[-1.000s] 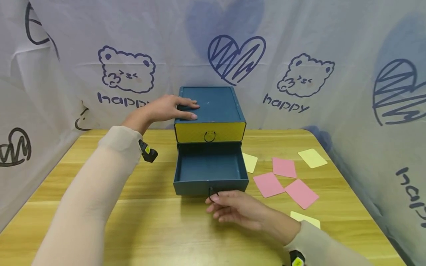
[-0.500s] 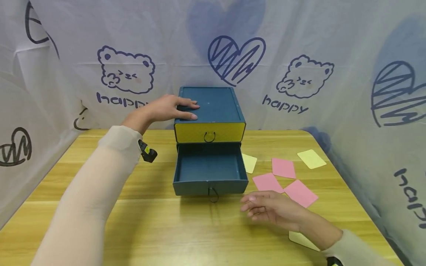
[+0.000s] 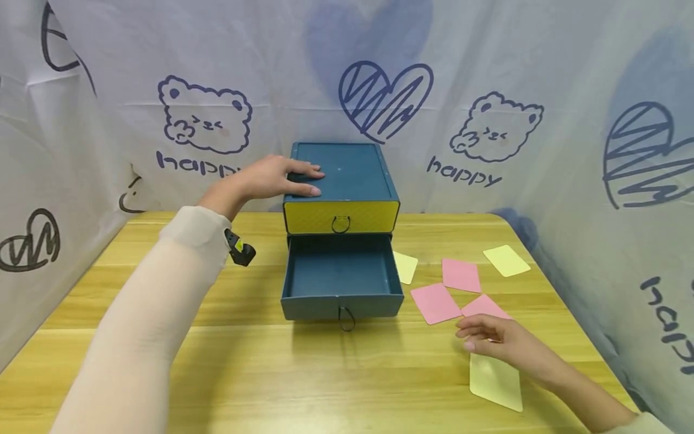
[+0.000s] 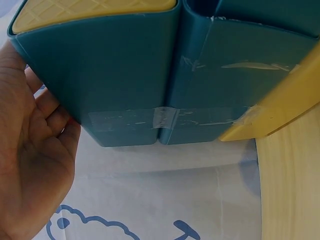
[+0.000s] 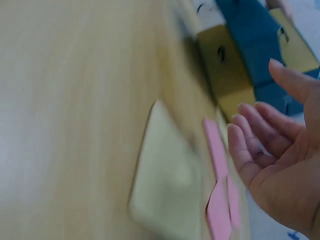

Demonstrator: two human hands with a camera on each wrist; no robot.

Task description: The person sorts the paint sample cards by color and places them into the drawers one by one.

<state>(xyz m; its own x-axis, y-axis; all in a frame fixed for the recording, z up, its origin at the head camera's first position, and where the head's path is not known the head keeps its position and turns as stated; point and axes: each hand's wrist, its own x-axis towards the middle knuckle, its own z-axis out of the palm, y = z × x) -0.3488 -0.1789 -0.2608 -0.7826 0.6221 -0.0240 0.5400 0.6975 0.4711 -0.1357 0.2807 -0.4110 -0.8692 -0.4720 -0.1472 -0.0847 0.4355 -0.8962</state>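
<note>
A small blue two-drawer box point(image 3: 352, 172) stands at the table's back, its upper yellow-fronted drawer point(image 3: 309, 217) closed. The lower drawer point(image 3: 341, 271) is pulled out, with nothing inside and a thin loop handle point(image 3: 347, 319) hanging at its front. My left hand point(image 3: 268, 176) rests on the box top at the left edge; in the left wrist view its fingers lie along the edge beside the taped side wall point(image 4: 110, 75). Over the cards at right hovers my right hand point(image 3: 509, 346), fingers loosely bent, holding nothing. Below it lies a yellow card point(image 3: 494, 386); a pink card point(image 3: 485, 306) is partly hidden behind it.
Two more pink cards point(image 3: 435, 303) and a yellow card point(image 3: 506, 260) lie flat right of the box. Another yellow card point(image 3: 405, 267) is partly covered by the drawer. A printed white cloth point(image 3: 303, 72) hangs close behind and beside the wooden table point(image 3: 244, 374).
My right hand has let go of the lower drawer's handle and moved right, over the cards. The handle now hangs free. My left hand and the drawer have stayed put.
</note>
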